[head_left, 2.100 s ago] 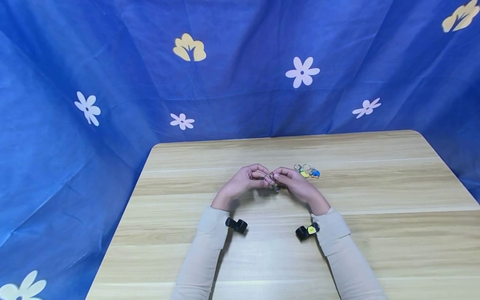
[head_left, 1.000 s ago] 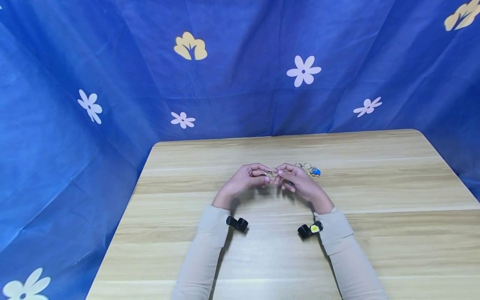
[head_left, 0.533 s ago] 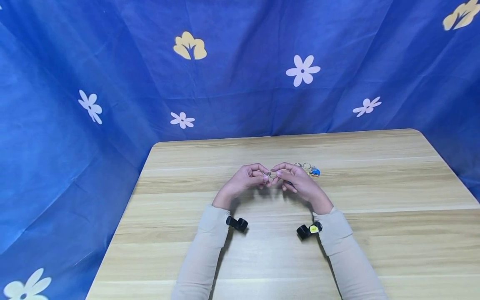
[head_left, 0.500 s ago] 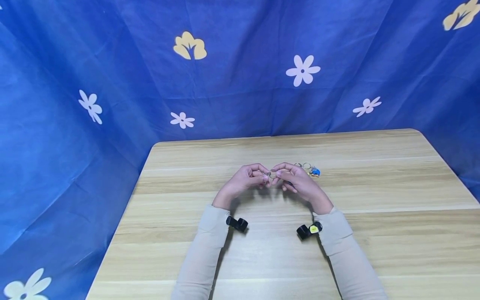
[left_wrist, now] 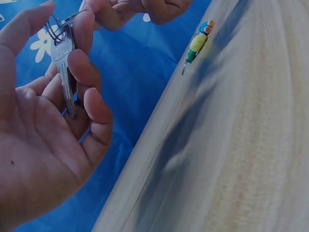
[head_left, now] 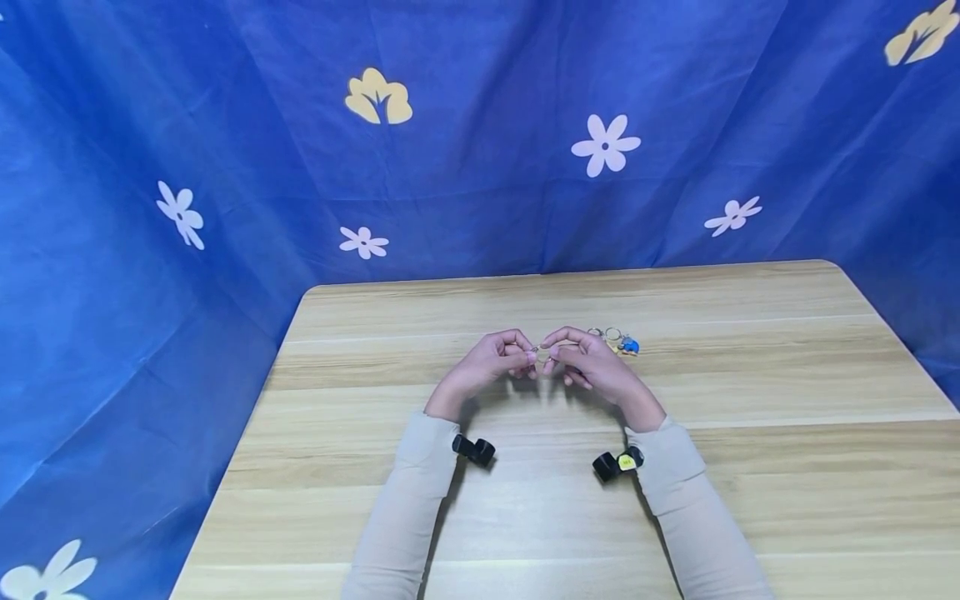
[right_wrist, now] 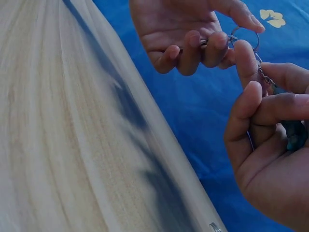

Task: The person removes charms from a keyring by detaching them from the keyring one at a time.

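Observation:
My left hand (head_left: 487,364) pinches a metal split ring (left_wrist: 52,30) between thumb and index finger. From that ring a silver key (left_wrist: 63,58) hangs down along the curled fingers. Facing it, my right hand (head_left: 597,368) pinches the same small ring assembly; a short chain (right_wrist: 264,75) runs from it to a dark teal charm (right_wrist: 293,133) tucked inside the right fingers. The fingertips of both hands are close together above the table, around the ring. How the rings are linked is too small to tell.
Behind the right hand lie keychains on the wooden table (head_left: 750,358): one with a yellow and green charm (left_wrist: 197,42), one with a blue charm (head_left: 631,346). A blue curtain (head_left: 480,192) with flower prints hangs behind the table edge.
The charm, earlier hanging below the hands, is now tucked in the right hand's fingers. The ring between the fingertips has turned and shifted slightly; both arms stay nearly in place.

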The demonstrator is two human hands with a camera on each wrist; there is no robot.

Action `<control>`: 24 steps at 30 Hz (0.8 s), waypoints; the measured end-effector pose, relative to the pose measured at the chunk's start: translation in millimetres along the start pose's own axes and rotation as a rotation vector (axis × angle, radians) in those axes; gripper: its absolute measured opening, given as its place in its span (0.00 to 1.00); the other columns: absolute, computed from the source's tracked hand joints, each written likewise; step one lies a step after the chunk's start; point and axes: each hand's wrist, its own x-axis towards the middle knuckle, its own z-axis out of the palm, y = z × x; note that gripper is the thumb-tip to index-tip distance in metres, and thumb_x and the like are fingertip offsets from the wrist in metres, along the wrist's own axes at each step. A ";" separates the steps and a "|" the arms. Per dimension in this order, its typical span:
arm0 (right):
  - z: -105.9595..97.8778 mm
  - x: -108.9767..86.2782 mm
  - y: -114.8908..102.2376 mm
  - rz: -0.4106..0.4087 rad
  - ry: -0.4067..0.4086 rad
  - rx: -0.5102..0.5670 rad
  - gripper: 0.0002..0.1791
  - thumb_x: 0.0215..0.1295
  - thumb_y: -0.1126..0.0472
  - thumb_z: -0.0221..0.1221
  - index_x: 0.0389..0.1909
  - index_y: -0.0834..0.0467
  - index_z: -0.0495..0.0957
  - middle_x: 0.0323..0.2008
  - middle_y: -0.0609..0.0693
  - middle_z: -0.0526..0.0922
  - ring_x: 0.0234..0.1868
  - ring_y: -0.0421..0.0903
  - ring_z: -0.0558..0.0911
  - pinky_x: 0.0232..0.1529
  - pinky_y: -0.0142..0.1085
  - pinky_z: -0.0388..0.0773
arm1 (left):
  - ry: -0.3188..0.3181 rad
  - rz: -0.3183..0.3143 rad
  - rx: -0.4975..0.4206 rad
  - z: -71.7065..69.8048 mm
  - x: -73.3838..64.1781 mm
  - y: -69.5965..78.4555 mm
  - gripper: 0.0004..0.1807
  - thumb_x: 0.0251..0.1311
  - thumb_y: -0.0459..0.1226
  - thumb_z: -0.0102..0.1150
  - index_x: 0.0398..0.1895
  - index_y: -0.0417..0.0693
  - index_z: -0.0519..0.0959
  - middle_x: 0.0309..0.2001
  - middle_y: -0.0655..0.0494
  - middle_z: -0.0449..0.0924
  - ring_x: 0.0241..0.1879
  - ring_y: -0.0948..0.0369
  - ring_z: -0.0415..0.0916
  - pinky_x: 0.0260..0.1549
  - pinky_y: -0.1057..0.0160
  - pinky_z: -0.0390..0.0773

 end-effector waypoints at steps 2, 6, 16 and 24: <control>1.1 -0.1 -1.0 -0.004 -0.002 -0.002 0.08 0.71 0.64 0.49 0.46 0.52 0.74 0.27 0.43 0.85 0.10 0.34 0.62 0.23 0.29 0.76 | 0.003 -0.005 0.003 0.2 0.3 0.3 0.03 0.63 0.35 0.56 0.37 0.44 0.74 0.26 0.63 0.84 0.32 0.59 0.80 0.36 0.63 0.77; 2.5 0.6 -1.5 -0.013 0.012 0.001 0.08 0.71 0.65 0.49 0.46 0.52 0.73 0.28 0.43 0.86 0.10 0.34 0.63 0.23 0.29 0.76 | 0.020 0.003 0.009 0.3 1.8 -1.3 0.09 0.62 0.35 0.57 0.43 0.44 0.73 0.28 0.63 0.84 0.31 0.56 0.78 0.32 0.65 0.74; 3.6 1.1 -1.4 0.019 0.058 0.005 0.08 0.71 0.64 0.50 0.47 0.56 0.73 0.28 0.45 0.86 0.10 0.34 0.63 0.25 0.31 0.77 | 0.060 0.039 0.019 0.3 2.0 -3.8 0.21 0.62 0.37 0.59 0.59 0.48 0.75 0.32 0.60 0.85 0.38 0.37 0.74 0.30 0.61 0.72; 0.6 1.0 2.1 0.016 0.068 0.009 0.08 0.71 0.65 0.49 0.47 0.58 0.73 0.28 0.45 0.86 0.10 0.34 0.64 0.25 0.28 0.76 | 0.055 0.031 0.006 1.8 1.9 -3.7 0.20 0.60 0.35 0.61 0.57 0.45 0.76 0.35 0.60 0.87 0.49 0.38 0.77 0.48 0.50 0.76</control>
